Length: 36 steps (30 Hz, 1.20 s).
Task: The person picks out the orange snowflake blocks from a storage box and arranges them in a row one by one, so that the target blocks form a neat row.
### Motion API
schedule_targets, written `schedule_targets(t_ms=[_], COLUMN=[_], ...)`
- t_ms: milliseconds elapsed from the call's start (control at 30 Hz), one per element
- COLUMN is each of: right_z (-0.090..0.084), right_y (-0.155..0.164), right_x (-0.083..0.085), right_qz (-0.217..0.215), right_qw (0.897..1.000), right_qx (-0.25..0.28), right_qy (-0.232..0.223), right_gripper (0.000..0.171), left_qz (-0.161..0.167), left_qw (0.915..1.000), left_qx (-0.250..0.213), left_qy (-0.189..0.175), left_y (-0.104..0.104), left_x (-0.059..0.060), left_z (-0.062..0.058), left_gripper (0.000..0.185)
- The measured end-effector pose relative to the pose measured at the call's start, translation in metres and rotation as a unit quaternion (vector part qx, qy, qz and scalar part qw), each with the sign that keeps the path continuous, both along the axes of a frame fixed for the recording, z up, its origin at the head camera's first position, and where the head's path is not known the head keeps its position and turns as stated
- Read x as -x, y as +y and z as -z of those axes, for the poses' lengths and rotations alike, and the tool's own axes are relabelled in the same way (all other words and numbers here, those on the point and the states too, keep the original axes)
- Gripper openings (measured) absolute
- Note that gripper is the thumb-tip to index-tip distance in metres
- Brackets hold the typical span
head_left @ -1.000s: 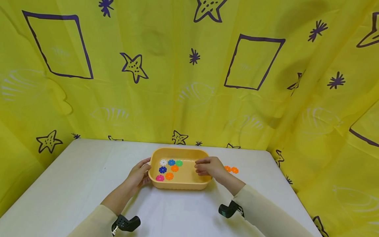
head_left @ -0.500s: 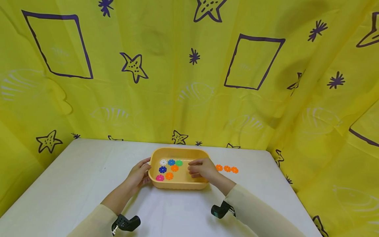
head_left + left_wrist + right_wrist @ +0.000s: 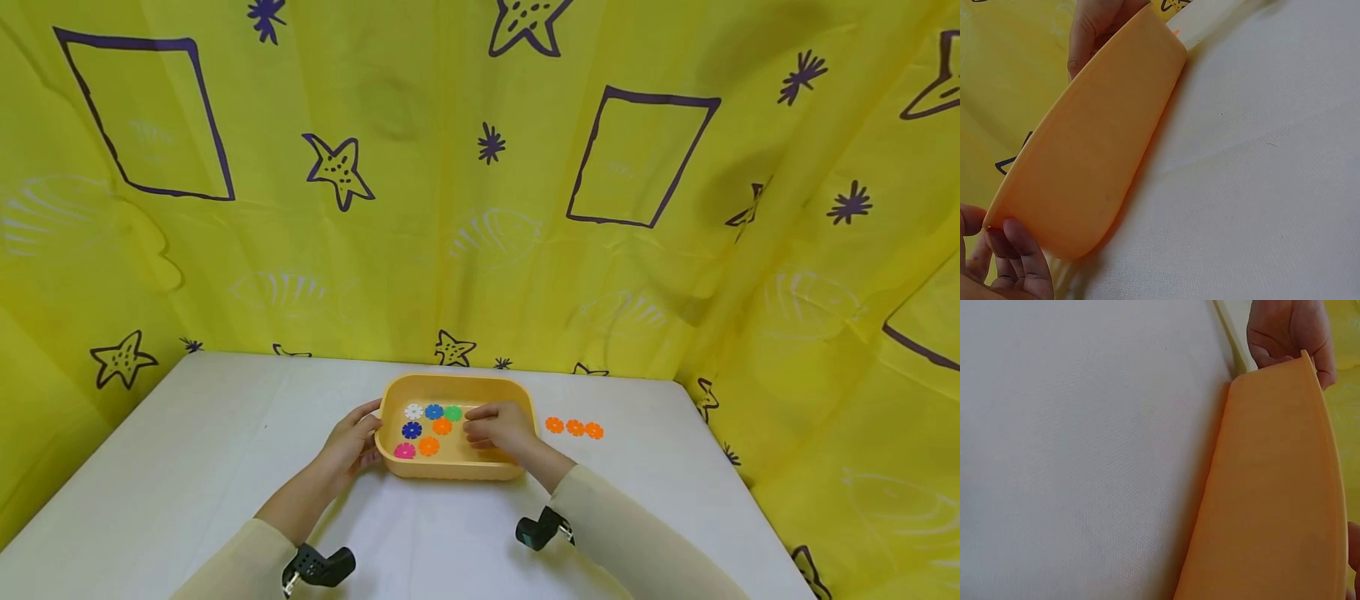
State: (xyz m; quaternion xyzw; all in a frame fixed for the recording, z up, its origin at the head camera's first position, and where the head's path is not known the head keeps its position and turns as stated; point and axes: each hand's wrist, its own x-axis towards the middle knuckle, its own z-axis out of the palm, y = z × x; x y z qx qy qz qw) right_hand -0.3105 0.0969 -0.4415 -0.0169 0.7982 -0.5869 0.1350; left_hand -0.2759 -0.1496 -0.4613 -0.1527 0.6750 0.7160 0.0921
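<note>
A shallow yellow-orange plastic tray (image 3: 457,471) stands on the white table. My left hand (image 3: 352,437) grips its left rim; in the left wrist view, fingers (image 3: 1025,253) lie against the outer wall. Inside the tray, toward its left side, are several notched plastic discs, among them a white disc (image 3: 414,412), a green disc (image 3: 453,413), a pink disc (image 3: 405,451) and an orange disc (image 3: 429,447). My right hand (image 3: 501,429) hovers over the tray's right half, fingers pointing left, just right of the discs. Nothing shows in it, though its fingertips are partly hidden.
Three orange discs (image 3: 575,427) lie in a row on the table (image 3: 637,467) to the right of the tray. A yellow patterned curtain (image 3: 405,250) hangs behind the table and along its sides.
My right hand has moved left, farther over the tray toward the discs. This uncovers the leftmost of the three orange discs on the table. My left hand and the tray stay in place.
</note>
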Motion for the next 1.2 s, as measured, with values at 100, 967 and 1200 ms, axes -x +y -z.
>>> schedule_targets(t_ms=[100, 967, 1200], right_z=[0.004, 0.012, 0.016], right_y=[-0.003, -0.020, -0.024], right_x=[0.003, 0.013, 0.016], right_qz=[-0.002, 0.025, 0.023], right_qw=[1.000, 0.999, 0.998], right_qx=[-0.011, -0.046, -0.057], right_qy=[0.007, 0.009, 0.019], right_gripper=[0.026, 0.024, 0.023], left_qz=[-0.001, -0.003, -0.006], left_qw=[1.0000, 1.0000, 1.0000], left_qx=[-0.002, -0.008, -0.004], left_qy=[-0.001, -0.001, 0.000], left_y=[0.000, 0.002, 0.002], left_x=[0.000, 0.000, 0.002], left_z=[0.000, 0.000, 0.000], left_gripper=[0.054, 0.054, 0.054])
